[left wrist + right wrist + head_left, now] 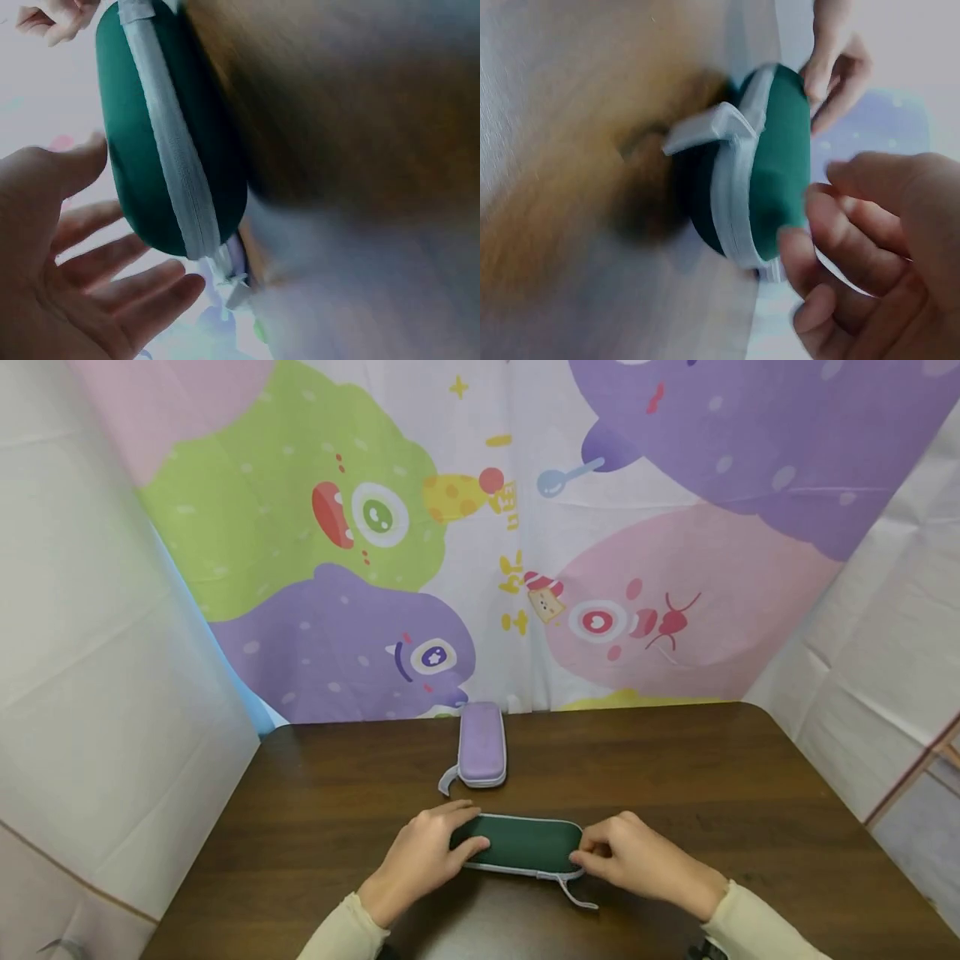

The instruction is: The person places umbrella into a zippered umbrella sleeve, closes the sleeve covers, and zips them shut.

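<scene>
A green hard zip case with a pale grey zipper band lies lengthwise across the table in the head view. Its pale strap hangs from the near right side. My left hand is at the case's left end, thumb over the top; its fingers look spread and loosely bent in the left wrist view. At the right end is my right hand, fingers loosely bent, the fingertips near or against the case. The zipper band looks closed along the visible side.
Behind the green case, a similar purple case with a grey strap lies on the brown wooden table. A cartoon-printed cloth hangs along the back edge, with pale cloth sheets at both sides.
</scene>
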Demonstrator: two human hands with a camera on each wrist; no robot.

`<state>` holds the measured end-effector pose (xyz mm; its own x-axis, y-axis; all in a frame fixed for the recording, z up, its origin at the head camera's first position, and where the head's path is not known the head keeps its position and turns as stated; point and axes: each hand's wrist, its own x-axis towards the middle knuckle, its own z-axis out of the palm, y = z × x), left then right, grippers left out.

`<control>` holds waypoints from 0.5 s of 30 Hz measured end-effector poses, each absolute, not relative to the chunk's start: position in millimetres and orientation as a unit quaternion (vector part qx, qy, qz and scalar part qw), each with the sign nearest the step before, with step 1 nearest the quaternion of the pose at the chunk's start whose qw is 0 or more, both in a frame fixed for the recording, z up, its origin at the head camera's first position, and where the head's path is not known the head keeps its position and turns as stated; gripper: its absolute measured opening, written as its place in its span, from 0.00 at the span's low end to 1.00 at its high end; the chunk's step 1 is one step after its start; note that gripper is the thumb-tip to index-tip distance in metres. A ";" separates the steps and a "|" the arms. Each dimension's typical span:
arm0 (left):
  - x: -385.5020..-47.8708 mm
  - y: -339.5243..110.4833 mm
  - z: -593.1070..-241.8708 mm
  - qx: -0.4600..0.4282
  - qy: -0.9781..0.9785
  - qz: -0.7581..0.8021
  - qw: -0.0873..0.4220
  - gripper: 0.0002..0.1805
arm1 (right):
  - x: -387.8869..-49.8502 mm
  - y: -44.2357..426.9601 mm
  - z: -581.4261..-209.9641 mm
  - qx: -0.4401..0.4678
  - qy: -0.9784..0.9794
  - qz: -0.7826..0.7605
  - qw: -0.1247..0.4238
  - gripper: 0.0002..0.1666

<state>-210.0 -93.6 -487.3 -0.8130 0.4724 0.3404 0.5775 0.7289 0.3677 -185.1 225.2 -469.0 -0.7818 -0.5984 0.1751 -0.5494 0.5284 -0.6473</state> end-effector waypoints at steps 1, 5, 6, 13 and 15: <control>-209.6 -95.6 -488.1 -0.264 -0.921 -0.261 0.119 0.23 | -187.0 226.2 -468.1 -0.328 0.873 -0.360 0.012 0.08; -207.6 -103.5 -491.0 -0.168 -0.897 -0.395 0.104 0.23 | -193.8 228.2 -468.7 -0.321 0.877 -0.354 -0.054 0.06; -206.9 -105.0 -491.8 -0.146 -0.890 -0.421 0.094 0.23 | -195.2 228.2 -469.9 -0.318 0.880 -0.349 -0.057 0.10; -198.2 -107.2 -499.8 -0.058 -0.854 -0.516 -0.012 0.31 | -200.3 228.2 -481.7 -0.319 0.875 -0.362 0.033 0.25; -196.7 -106.5 -503.0 -0.053 -0.852 -0.520 -0.022 0.31 | -200.9 226.9 -484.5 -0.323 0.869 -0.371 0.055 0.24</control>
